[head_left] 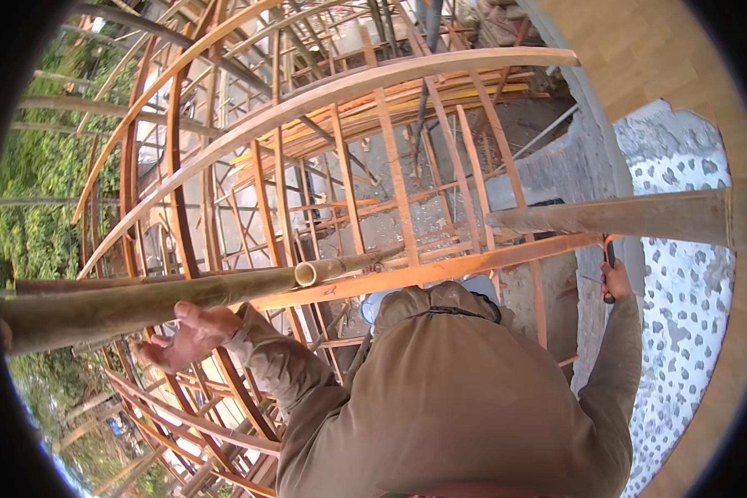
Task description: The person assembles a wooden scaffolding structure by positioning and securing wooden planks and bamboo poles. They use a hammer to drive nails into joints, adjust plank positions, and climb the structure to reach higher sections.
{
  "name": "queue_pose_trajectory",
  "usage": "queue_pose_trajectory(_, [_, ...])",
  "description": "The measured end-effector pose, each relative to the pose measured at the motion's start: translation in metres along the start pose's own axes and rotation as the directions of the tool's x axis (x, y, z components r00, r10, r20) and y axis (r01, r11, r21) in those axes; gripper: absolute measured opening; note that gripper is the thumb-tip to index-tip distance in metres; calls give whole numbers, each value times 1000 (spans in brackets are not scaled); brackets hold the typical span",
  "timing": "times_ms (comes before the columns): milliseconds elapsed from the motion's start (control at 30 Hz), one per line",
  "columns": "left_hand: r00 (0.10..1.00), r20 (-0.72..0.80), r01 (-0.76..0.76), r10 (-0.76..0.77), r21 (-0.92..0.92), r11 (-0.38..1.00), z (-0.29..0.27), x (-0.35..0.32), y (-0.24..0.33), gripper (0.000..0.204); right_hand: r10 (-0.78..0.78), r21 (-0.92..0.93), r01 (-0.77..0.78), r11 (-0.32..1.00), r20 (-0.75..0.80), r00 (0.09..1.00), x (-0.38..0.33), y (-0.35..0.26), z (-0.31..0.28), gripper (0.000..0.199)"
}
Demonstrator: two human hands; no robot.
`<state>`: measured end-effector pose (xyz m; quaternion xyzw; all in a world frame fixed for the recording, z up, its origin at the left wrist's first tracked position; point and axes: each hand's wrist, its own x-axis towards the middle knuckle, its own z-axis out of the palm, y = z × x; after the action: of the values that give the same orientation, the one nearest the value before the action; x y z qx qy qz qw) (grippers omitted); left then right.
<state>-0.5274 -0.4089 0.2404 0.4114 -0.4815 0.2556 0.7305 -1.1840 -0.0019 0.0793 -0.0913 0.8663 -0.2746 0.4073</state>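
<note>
Left hand (183, 336) spread under bamboo pole (141, 300), right hand (616, 280) gripping hammer (610, 251)

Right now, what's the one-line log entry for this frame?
left hand: open, under bamboo pole | right hand: shut on orange-handled tool | around: timber scaffold, pebbled wall

A dull olive-green is seen on the bamboo pole (141, 303), paler tan at its cut end. The timber planks (440, 270) of the scaffold are coloured reddish-orange, with 1 yellowish length among them. The jacket (465, 398) is rendered in khaki brown. An orange and black handle is shown on the tool (610, 253). The wall (681, 274) is patterned white with grey spots. Green foliage (33, 191) is seen at the side.
</note>
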Motion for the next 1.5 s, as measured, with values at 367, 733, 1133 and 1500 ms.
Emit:
queue_pose_trajectory(367, [651, 679, 152, 339, -555, 818, 94, -53, 173, 28, -12, 458, 93, 884, -176, 984, 23, 45, 60, 15])
queue_pose_trajectory(733, [622, 525, 429, 581, -849, 308, 170, -84, 345, 35, -58, 566, 175, 805, -218, 974, 19, 44, 84, 19])
queue_pose_trajectory(1133, [625, 505, 543, 596, -829, 133, 200, -65, 502, 93, -40, 584, 179, 792, -242, 969, 5, 28, 99, 20])
queue_pose_trajectory(1500, [538, 577, 843, 615, -347, -411, 187, -85, 555, 97, 37, 663, 250, 706, -387, 921, 5, 3, 122, 31])
